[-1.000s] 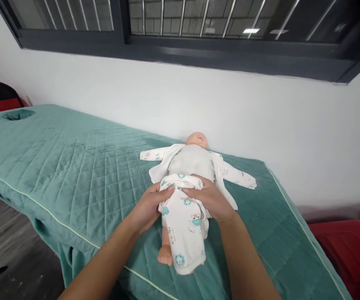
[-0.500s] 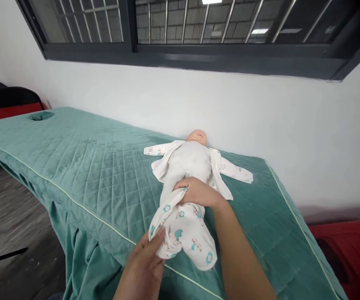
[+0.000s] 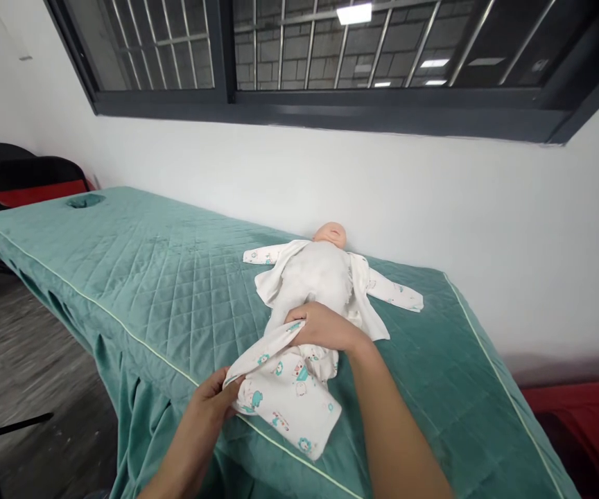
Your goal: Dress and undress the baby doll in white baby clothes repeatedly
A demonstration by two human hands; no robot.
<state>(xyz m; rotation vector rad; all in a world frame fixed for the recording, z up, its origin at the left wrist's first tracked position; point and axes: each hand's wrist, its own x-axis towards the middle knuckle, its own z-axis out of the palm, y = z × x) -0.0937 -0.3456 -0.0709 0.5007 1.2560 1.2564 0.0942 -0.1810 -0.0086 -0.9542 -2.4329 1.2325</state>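
A baby doll (image 3: 317, 270) with a white cloth body lies on its back, head toward the wall. Its patterned baby shirt (image 3: 396, 292) is spread open at the front, sleeves out to both sides. Printed white baby pants (image 3: 299, 395) lie around the doll's lower legs, near the bed's front edge. My left hand (image 3: 219, 395) pinches the pants at a leg end on the left. At the waist opening, my right hand (image 3: 323, 326) is closed on the pants, its fingertips partly hidden by the cloth.
A green quilted bed cover (image 3: 175, 277) with a face hole (image 3: 85, 200) spreads beneath the doll. Behind stands a white wall (image 3: 200, 159) under a barred window (image 3: 310, 55). Black and red chairs (image 3: 34, 181) are at the far left; something red (image 3: 585, 409) is at the right.
My left hand has moved left, pulling the pants' leg outward so the pants slant and stretch. My right hand stays at the waist opening. The camera view has shifted slightly.
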